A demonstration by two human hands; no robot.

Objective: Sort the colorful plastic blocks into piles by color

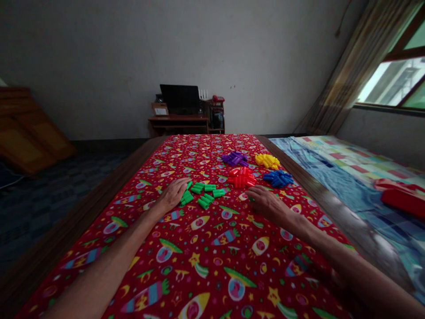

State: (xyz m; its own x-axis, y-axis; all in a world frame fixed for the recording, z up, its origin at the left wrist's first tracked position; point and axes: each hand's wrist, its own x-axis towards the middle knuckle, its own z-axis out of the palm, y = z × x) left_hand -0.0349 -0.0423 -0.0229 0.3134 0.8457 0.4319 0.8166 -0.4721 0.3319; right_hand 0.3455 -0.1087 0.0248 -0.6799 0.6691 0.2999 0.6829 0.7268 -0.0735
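Several green plastic building pieces (205, 201), short and ribbed like paired tubes, lie loosely on the red patterned tablecloth (212, 266). At their left edge is my left hand (173, 194), its fingers curled against a green piece that shows at the fingertips. My right hand (267, 202) rests low over the cloth to the right, fingers bent and closed; a bit of green piece (251, 199) peeks out beneath them. Just beyond that hand sits a pile of red pieces (241, 178), with blue pieces (278, 178) to its right.
Purple pieces (235, 158) and yellow pieces (267, 161) form two piles farther back. The long table has dark wooden edges (368, 239). A bed (338, 177) adjoins on the right. Against the wall, a desk (181, 118) carries a black monitor (180, 99).
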